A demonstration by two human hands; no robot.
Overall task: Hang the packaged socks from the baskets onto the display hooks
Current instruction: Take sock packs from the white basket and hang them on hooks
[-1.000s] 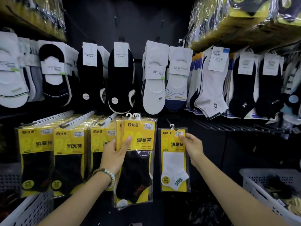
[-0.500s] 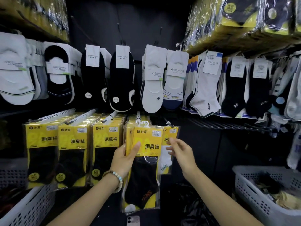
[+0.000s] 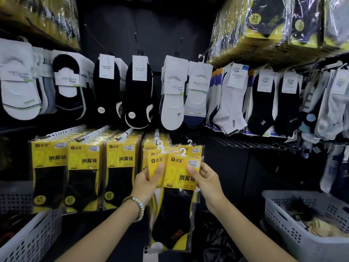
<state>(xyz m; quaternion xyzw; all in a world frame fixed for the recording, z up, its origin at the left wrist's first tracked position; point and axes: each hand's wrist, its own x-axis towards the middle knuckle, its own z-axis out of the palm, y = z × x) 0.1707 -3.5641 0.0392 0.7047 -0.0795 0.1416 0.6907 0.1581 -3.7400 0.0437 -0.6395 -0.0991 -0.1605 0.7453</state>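
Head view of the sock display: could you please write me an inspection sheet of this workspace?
Surface: dark display wall with white display hooks; the three left hooks are full of yellow hung packs.
Job's things: held sock packs, black sock in front, raised before the fourth hook; whether hooked, cannot tell.
Clutter: black plastic on the floor below.
Grippers: left hand and right hand both grip the held sock packs by the yellow headers.
Cables: nothing seen.
Surroundings: right basket holds dark and yellow goods; left basket, contents unclear; carded socks hang above; wrapped bundles on the top shelf.
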